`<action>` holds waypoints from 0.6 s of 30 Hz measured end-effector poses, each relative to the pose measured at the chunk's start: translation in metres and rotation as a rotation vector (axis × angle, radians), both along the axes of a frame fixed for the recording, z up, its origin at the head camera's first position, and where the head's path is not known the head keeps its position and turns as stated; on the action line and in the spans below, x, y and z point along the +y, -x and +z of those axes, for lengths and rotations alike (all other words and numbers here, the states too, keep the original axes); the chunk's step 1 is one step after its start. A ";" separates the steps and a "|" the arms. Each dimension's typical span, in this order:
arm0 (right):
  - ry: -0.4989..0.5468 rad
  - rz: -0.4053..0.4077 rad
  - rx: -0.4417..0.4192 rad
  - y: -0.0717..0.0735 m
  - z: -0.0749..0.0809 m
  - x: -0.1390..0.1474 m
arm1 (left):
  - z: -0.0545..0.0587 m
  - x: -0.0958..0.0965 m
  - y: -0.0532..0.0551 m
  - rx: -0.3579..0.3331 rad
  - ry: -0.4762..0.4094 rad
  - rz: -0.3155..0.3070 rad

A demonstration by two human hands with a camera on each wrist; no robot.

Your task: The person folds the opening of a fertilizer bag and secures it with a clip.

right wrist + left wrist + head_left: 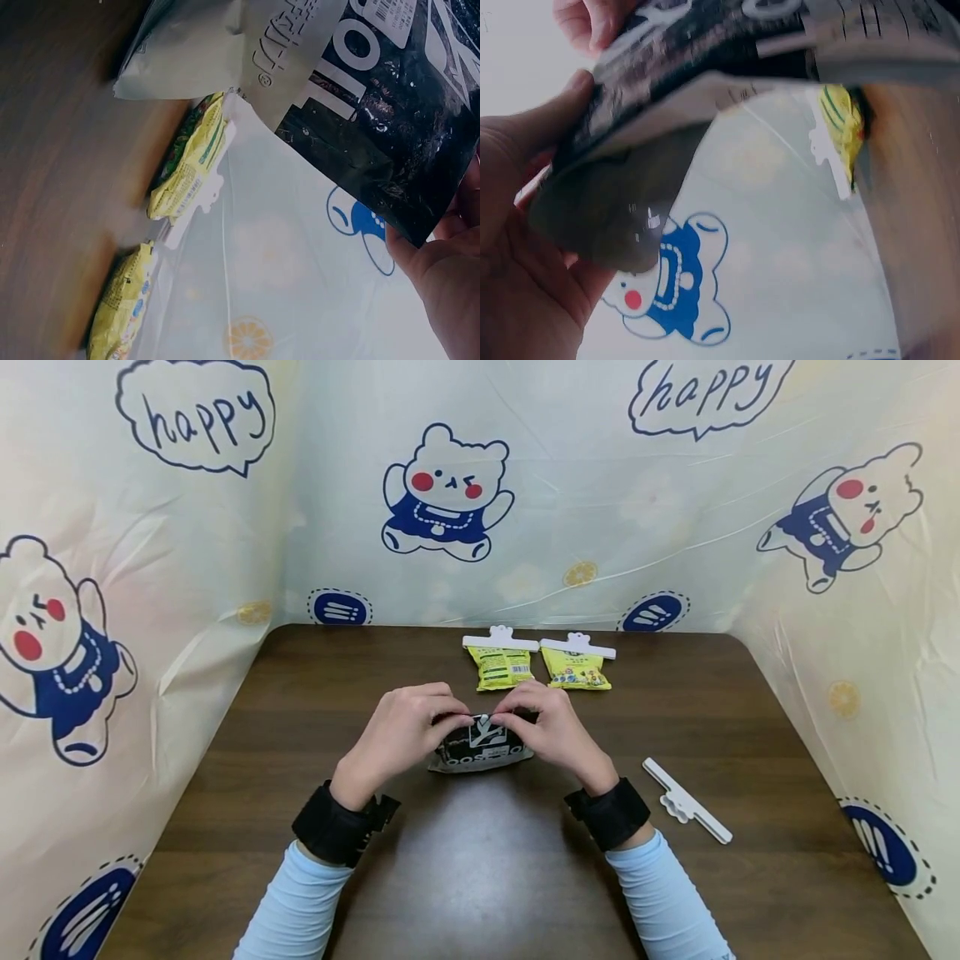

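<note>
A black and grey pouch [483, 747] with white lettering stands on the brown table between both hands. At its top edge, the left hand [408, 722] pinches the left part and the right hand [547, 722] pinches the right part, thumbs toward the camera. In the left wrist view the left thumb lies against the dark front of the pouch [652, 82], with fingers behind it. From the right wrist, the right hand [450, 262] grips a top corner of the pouch [360, 112]. What the pouch contains is hidden.
Behind the hands stand two yellow snack bags [501, 668] [576, 668], each with a white sealing clip [502, 641] along its top. Another white clip [686, 800] lies loose on the table [480, 877], right of the right wrist. A printed cloth [337, 510] surrounds the table's back and sides.
</note>
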State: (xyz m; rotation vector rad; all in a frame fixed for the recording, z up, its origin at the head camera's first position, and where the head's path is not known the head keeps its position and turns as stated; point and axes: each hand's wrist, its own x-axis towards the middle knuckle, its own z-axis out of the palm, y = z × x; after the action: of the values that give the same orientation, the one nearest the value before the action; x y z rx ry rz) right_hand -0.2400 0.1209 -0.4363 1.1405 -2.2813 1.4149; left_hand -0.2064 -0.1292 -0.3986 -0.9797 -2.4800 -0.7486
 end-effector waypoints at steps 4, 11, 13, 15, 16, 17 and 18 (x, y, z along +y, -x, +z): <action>0.007 0.004 0.021 0.000 0.001 0.001 | 0.005 -0.009 0.000 -0.078 -0.021 -0.002; -0.006 -0.012 0.046 0.000 0.002 0.000 | 0.013 -0.018 0.001 -0.105 0.005 0.000; -0.011 -0.006 0.026 -0.001 0.001 0.000 | 0.012 -0.018 0.001 -0.100 0.008 -0.006; -0.020 -0.006 0.012 -0.003 0.001 -0.001 | 0.011 -0.018 0.001 -0.095 0.003 -0.010; -0.022 -0.007 0.009 -0.003 0.000 -0.002 | 0.010 -0.018 0.001 -0.094 0.000 -0.013; -0.023 -0.008 0.008 -0.003 0.000 -0.002 | 0.010 -0.018 0.001 -0.093 -0.003 -0.017; -0.022 -0.008 0.010 -0.003 0.001 -0.003 | 0.010 -0.018 0.002 -0.090 -0.006 -0.021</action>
State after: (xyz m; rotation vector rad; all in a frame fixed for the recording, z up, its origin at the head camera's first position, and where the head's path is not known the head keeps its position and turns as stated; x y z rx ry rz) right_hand -0.2368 0.1177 -0.4357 1.1406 -2.2974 1.3811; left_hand -0.2080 -0.1471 -0.3890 -0.9923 -2.5455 -0.8237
